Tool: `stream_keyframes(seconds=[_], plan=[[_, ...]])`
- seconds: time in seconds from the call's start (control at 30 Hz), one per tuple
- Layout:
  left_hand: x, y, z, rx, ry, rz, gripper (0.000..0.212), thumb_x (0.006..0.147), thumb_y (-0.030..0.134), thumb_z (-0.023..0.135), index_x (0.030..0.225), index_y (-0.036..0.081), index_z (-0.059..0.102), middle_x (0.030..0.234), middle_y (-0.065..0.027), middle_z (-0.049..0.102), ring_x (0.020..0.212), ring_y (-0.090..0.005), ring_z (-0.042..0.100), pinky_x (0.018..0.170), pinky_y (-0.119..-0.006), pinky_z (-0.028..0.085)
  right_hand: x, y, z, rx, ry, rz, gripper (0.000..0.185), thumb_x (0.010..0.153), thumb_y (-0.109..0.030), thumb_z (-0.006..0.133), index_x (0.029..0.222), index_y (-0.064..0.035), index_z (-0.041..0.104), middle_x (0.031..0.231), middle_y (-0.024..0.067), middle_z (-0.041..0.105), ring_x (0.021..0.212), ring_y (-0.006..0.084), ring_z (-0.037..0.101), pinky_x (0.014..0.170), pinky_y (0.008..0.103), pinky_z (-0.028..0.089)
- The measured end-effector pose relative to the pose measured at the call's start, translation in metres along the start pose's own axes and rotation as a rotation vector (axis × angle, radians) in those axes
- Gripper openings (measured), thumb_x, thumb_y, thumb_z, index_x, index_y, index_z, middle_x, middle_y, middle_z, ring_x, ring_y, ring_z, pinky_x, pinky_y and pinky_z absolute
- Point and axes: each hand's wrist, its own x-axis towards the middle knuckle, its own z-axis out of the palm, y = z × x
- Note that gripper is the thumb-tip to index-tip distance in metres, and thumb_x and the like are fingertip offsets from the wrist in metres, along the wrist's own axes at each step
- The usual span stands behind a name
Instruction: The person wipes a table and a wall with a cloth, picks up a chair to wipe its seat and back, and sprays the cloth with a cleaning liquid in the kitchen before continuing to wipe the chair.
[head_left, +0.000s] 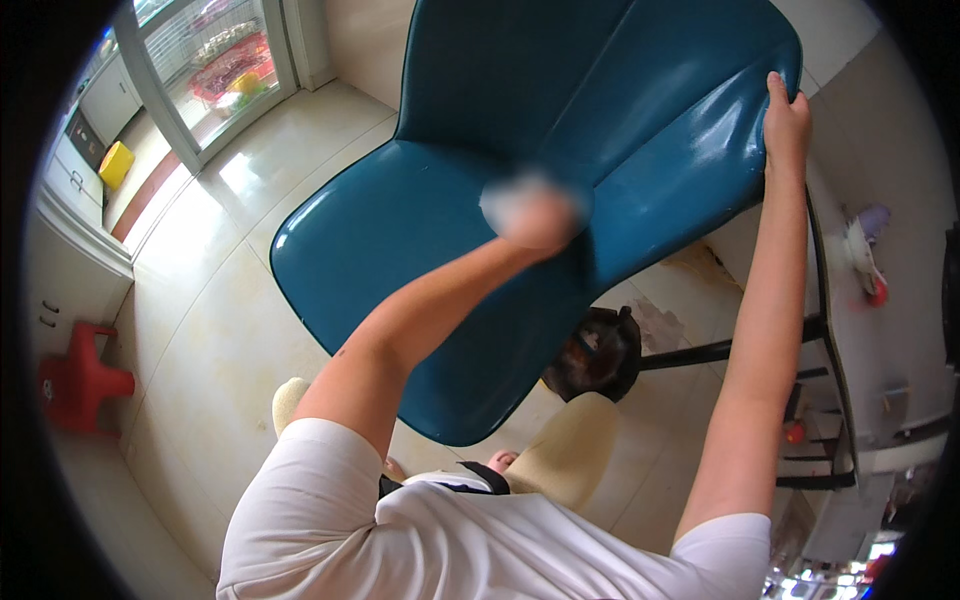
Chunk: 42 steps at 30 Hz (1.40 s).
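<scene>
A teal-blue upholstered chair (360, 232), with a shiny leather-like cover and stitched seams, fills the space before me. My right hand (787, 127) grips the side edge of its backrest (675, 97), thumb on the front face. Across the seat reaches my left arm, and my left hand (544, 217) is at the crease where seat meets backrest. That hand is blurred over. A whitish patch (499, 202) shows at its fingers, possibly a cloth, but the blur hides its shape and the grip.
Under the chair is a dark, many-sided object (600, 352) on the tiled floor (202, 322). A black metal frame (829, 330) stands along a grey tabletop (885, 315) at right. To the left are a red plastic stool (86, 379), a glass door (210, 67) and a yellow bucket (116, 165).
</scene>
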Motion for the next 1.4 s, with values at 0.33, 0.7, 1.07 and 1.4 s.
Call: stream_keyframes(seconds=[0.33,0.7,1.07,1.4], plan=[[-0.051,0.005,-0.052,-0.421,-0.293,0.576,0.023,0.076,0.016,0.063,0.092,0.0,0.056,0.085,-0.0152,0.059,0.081,-0.0322,0.06,0.068,-0.043,0.046,0.003,0.002,-0.002,-0.031,0.008,-0.035,0.053,0.088,-0.044,0.052,0.112,0.0034,0.056,0.113,0.0242,0.059,0.108,0.0384,0.056,0.094,0.0434,0.042],[0.037,-0.078,0.031,-0.194,-0.272,0.403,0.028,0.083,0.011,0.059,0.11,0.006,0.056,0.104,-0.0102,0.058,0.099,-0.0203,0.057,0.091,-0.034,0.045,0.011,0.01,-0.011,-0.028,0.025,-0.051,0.053,0.087,-0.046,0.053,0.104,0.0033,0.059,0.105,0.0212,0.062,0.1,0.0343,0.058,0.09,0.0395,0.043],[0.033,-0.16,-0.014,-0.15,-0.269,-0.214,0.029,0.089,0.011,0.047,0.116,0.007,0.056,0.122,-0.0167,0.056,0.106,-0.0308,0.059,0.087,-0.035,0.05,0.026,0.042,-0.034,-0.166,0.011,-0.113,0.061,0.086,-0.05,0.055,0.112,0.0059,0.056,0.11,0.022,0.061,0.105,0.0317,0.058,0.091,0.0358,0.042],[0.074,-0.234,-0.156,-0.254,0.472,-0.251,0.03,0.084,0.007,0.051,0.113,0.004,0.057,0.099,-0.0219,0.059,0.095,-0.0398,0.057,0.079,-0.047,0.046,-0.005,-0.008,0.001,-0.081,0.022,-0.026,0.053,0.09,-0.043,0.049,0.105,0.0068,0.054,0.101,0.0267,0.061,0.098,0.041,0.058,0.085,0.0439,0.046]])
